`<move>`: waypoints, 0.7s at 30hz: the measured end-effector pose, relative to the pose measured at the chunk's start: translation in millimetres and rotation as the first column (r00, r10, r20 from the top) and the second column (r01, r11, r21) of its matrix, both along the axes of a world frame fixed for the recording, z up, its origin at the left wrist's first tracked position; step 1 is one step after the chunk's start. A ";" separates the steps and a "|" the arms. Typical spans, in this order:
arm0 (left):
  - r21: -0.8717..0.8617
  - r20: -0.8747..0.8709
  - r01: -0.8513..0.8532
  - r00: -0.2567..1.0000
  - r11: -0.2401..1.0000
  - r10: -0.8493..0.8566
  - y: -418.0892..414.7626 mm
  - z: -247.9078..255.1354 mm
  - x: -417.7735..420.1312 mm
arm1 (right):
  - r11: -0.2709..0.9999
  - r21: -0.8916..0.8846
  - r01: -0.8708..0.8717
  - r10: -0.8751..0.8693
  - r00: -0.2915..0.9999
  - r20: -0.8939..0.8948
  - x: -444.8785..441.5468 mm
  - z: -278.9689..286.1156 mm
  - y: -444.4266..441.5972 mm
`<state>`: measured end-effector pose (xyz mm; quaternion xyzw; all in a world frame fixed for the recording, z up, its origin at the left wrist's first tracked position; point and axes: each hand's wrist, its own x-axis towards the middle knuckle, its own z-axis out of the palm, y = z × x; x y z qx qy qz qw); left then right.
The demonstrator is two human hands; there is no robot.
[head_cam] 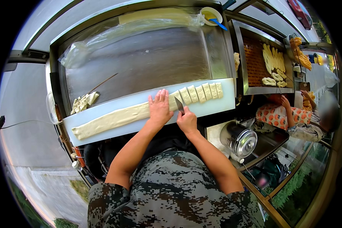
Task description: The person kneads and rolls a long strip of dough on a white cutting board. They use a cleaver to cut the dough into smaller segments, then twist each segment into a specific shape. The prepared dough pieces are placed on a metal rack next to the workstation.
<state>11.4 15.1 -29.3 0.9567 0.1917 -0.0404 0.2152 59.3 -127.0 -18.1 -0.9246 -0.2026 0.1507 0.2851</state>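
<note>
A long flat strip of dough (114, 121) lies along a white cutting board (188, 112). My left hand (160, 107) rests flat on the strip near its right end, fingers pointing away from me. Just right of it, my right hand (187, 119) grips a knife (179, 104), whose blade stands at the dough by the cut end. Several cut dough pieces (200, 93) sit in a row on the right part of the board, with narrow gaps between some of them.
Beyond the board is a metal work surface (142, 57) with plastic film (131, 27) at its back. A thin stick (102, 83) touches a dough heap (85, 102) at left. A bowl (211, 15) holds a blue-handled utensil. Rightward are a fryer (252, 61), a lidded pot (245, 142) and another person (305, 119).
</note>
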 end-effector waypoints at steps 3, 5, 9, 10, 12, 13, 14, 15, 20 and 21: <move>0.017 0.001 -0.006 1.000 1.000 0.006 5.0 -4.8 -4.7 | 0.993 -0.111 0.030 -0.034 0.999 -0.038 0.9 -8.1 17.2; 0.013 -0.007 -0.014 1.000 1.000 0.014 7.2 -4.7 -10.4 | 0.989 -0.144 -0.008 -0.001 0.998 -0.061 18.9 -7.7 35.2; 0.007 -0.010 -0.016 1.000 1.000 0.016 14.5 1.1 -14.6 | 0.969 -0.241 -0.054 0.022 0.991 -0.135 38.0 2.9 54.8; 0.012 -0.014 -0.022 1.000 1.000 0.022 16.1 1.4 -16.3 | 0.972 -0.228 -0.060 0.029 0.990 -0.136 35.5 0.3 48.9; 0.008 -0.011 -0.026 1.000 1.000 0.026 17.4 2.1 -17.4 | 0.977 -0.200 -0.076 0.049 0.989 -0.138 25.4 -3.9 23.8; 0.001 -0.012 -0.029 0.999 1.000 0.029 16.4 1.7 -18.4 | 0.977 -0.202 -0.066 0.039 0.990 -0.135 17.2 -2.4 13.9; 0.005 -0.005 -0.039 0.999 0.999 0.039 16.9 1.0 -19.2 | 0.977 -0.204 -0.057 0.030 0.991 -0.132 8.3 -0.6 4.1; 0.008 0.002 -0.043 0.999 0.999 0.043 16.9 1.3 -19.4 | 0.978 -0.207 -0.041 0.015 0.992 -0.129 1.5 3.0 -1.4; 0.006 0.022 -0.041 0.999 0.999 0.041 17.6 2.5 -22.7 | 0.999 0.005 -0.044 0.044 0.997 -0.061 -23.3 1.1 13.6; 0.017 0.025 -0.037 0.999 0.999 0.037 17.9 0.6 -23.1 | 0.998 0.033 -0.056 0.057 0.998 -0.034 -25.2 -0.4 19.8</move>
